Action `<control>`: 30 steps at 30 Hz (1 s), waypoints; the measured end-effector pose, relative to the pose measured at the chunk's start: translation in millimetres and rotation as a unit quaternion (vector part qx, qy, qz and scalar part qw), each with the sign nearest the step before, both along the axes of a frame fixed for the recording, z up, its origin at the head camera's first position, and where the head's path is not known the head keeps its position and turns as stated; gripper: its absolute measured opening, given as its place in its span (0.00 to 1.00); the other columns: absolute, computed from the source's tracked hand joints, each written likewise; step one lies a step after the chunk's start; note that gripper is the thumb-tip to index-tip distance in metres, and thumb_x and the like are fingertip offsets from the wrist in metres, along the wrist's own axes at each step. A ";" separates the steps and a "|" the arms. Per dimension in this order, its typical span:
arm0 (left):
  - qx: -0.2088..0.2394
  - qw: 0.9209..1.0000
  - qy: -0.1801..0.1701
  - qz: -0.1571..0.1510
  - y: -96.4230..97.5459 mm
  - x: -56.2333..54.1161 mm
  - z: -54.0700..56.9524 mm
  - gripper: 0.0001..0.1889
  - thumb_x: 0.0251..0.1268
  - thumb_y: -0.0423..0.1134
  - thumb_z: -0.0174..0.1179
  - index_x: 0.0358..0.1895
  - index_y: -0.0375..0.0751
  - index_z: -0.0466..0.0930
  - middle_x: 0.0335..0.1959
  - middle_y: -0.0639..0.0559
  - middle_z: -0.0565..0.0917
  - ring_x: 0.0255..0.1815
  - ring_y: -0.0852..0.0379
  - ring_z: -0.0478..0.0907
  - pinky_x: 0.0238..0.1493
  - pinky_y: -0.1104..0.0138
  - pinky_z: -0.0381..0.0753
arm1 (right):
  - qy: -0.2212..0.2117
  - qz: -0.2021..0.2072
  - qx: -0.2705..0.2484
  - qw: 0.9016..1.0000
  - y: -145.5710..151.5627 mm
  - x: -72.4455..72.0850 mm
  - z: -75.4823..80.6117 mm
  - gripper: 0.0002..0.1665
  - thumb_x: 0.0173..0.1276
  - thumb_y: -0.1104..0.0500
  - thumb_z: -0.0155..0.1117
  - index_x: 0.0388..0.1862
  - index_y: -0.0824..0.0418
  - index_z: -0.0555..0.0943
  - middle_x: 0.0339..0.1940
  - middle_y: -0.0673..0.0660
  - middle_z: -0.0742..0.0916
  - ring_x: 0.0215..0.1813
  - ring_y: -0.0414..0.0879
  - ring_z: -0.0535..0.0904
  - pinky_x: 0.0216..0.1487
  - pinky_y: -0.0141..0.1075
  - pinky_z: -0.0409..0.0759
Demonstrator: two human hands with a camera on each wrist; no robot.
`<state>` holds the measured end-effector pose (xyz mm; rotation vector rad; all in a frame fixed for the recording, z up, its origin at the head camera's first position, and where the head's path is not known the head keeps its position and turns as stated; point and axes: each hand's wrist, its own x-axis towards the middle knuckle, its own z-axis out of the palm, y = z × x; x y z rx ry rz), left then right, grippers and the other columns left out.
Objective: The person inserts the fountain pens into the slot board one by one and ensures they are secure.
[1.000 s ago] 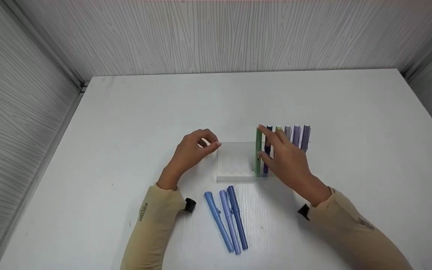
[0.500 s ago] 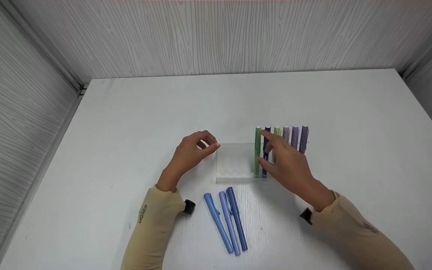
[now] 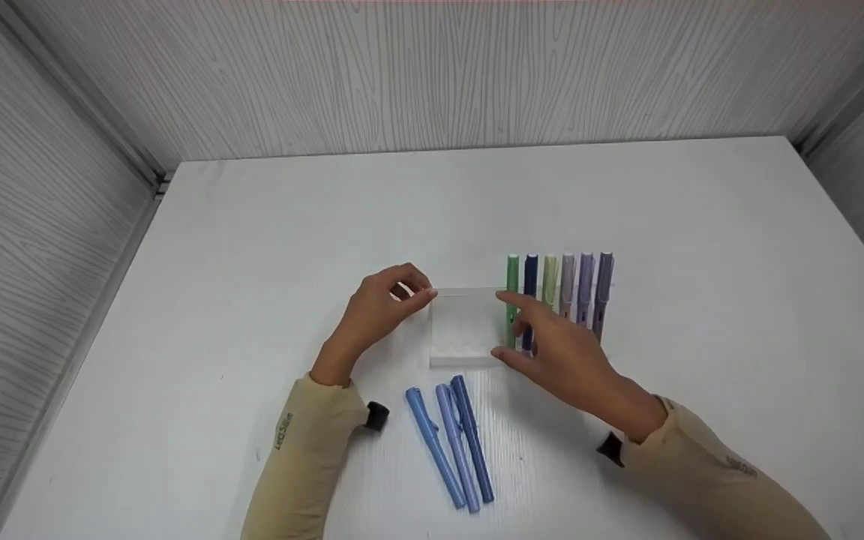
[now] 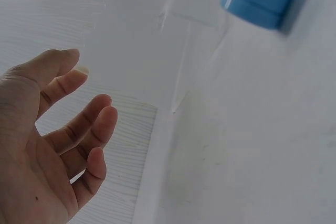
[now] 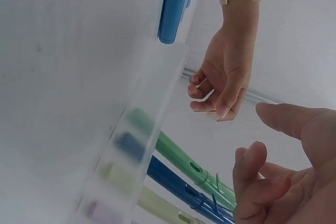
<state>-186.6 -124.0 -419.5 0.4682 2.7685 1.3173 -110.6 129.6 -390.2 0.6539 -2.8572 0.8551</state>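
A clear pen stand point(image 3: 466, 322) holds several upright pens across its right half. The leftmost is a green pen point(image 3: 512, 271), followed by a dark blue pen point(image 3: 530, 271) and a pale green pen point(image 3: 550, 271). My left hand point(image 3: 378, 309) pinches the stand's rear left corner between thumb and index finger; in the left wrist view its other fingers are loosely bent. In front of the green pen, my right hand point(image 3: 563, 354) has thumb and index finger spread apart. Nothing is between them in the right wrist view, where the green pen point(image 5: 181, 156) stands free.
Three loose pens lie in front of the stand: a light blue pen point(image 3: 436, 448), a periwinkle pen point(image 3: 457, 450) and a darker blue pen point(image 3: 472, 441). They rest on a white table point(image 3: 327, 210) with panels behind and at both sides.
My right hand has let go of the green pen and moved down and slightly left. That pen stays upright in the stand. My left hand keeps its place at the corner.
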 end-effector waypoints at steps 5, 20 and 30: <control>-0.002 1.000 -0.004 0.005 0.6 0.4 -0.2 0.10 0.65 0.49 0.62 0.39 0.48 0.82 0.39 0.52 0.84 0.40 0.53 0.80 0.41 0.61 0.79 | -0.038 0.031 -0.004 0.999 -2.6 5.8 -1.9 0.42 0.59 0.52 0.73 0.70 0.55 0.65 0.38 0.53 0.85 0.25 0.36 0.72 0.26 0.28 0.72; 0.000 1.000 -0.014 0.004 1.1 -0.8 0.0 0.11 0.65 0.50 0.62 0.40 0.48 0.82 0.39 0.52 0.85 0.41 0.54 0.80 0.41 0.62 0.79 | -0.122 0.100 -0.019 0.987 -9.2 13.6 -6.6 0.44 0.61 0.50 0.71 0.72 0.53 0.61 0.39 0.52 0.83 0.23 0.33 0.72 0.25 0.28 0.72; -0.005 1.000 -0.014 0.004 0.5 -0.9 -0.7 0.11 0.65 0.51 0.62 0.41 0.49 0.82 0.40 0.52 0.85 0.41 0.53 0.81 0.39 0.61 0.79 | -0.204 0.133 -0.024 0.970 -12.5 17.5 -10.6 0.45 0.63 0.48 0.69 0.74 0.53 0.58 0.43 0.51 0.83 0.23 0.35 0.74 0.25 0.31 0.73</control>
